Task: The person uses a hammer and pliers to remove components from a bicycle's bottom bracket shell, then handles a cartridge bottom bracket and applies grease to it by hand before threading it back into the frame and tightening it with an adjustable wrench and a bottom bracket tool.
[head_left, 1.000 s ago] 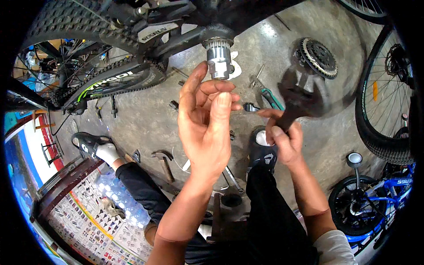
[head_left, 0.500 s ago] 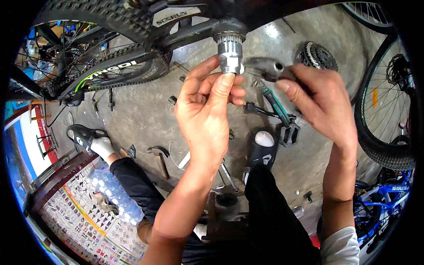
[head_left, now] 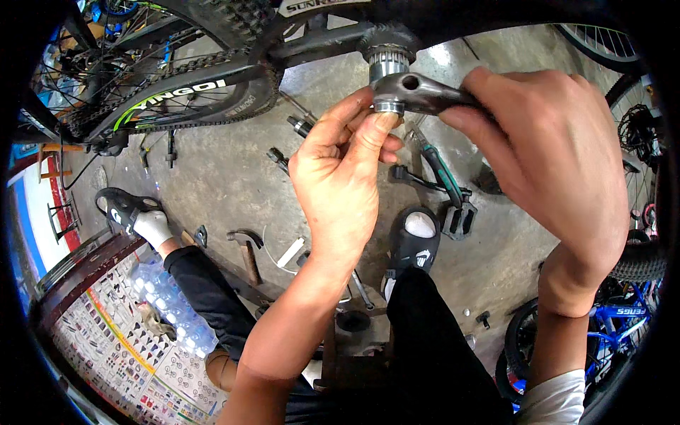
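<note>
The grey crank arm [head_left: 418, 92] sits on the silver axle shell [head_left: 386, 67] under the bike frame. Right hand [head_left: 552, 156] fingers grip its shaft; left hand [head_left: 340, 177] fingertips pinch its eye end from below. Tools lie on the floor [head_left: 219, 170].

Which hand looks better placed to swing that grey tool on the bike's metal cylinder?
The right hand, probably: it grips the handle of the grey tool, whose ring sits on the metal cylinder. The left hand only pinches the ring end with its fingertips.
</note>
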The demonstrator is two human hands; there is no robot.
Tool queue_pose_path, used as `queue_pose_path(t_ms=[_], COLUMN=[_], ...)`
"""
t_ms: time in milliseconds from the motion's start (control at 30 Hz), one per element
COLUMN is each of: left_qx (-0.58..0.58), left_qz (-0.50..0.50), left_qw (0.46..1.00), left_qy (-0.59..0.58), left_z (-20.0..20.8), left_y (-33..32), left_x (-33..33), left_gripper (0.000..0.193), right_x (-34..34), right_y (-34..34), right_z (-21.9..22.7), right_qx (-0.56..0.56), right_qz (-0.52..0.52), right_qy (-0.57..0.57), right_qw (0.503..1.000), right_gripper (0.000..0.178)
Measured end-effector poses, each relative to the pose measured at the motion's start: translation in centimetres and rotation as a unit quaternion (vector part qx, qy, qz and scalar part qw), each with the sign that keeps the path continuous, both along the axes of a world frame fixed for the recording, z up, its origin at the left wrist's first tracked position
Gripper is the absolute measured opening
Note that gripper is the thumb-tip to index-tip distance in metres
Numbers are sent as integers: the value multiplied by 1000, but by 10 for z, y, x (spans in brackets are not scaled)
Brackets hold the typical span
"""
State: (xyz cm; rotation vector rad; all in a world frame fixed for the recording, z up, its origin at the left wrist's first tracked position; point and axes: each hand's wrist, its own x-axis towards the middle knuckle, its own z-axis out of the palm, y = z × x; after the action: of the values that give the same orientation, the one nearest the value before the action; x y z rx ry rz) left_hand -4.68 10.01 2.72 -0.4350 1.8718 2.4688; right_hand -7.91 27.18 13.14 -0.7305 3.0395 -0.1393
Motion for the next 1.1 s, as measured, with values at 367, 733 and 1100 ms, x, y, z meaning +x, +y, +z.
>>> queue_pose_path(t_ms=[367,733,1100], left_qx=[-38,1,169], left_qz=[0,-90,-152], left_qw=[999,995,974], left_qy=[16,30,7], left_z=[-8,-19,-25], left_y=[-1,-4,-3], left_x=[-1,-4,-4], left_gripper=[31,29,40], right_x=[6,2,6], right_y=[-10,-2,-1], right_z=[-16,-24,-27], right_qx=[-10,-11,6], right_qz=[-11,3,-39], right_qy=[23,25,47], right_qw=[1000,1000,998], right_gripper=[23,25,34])
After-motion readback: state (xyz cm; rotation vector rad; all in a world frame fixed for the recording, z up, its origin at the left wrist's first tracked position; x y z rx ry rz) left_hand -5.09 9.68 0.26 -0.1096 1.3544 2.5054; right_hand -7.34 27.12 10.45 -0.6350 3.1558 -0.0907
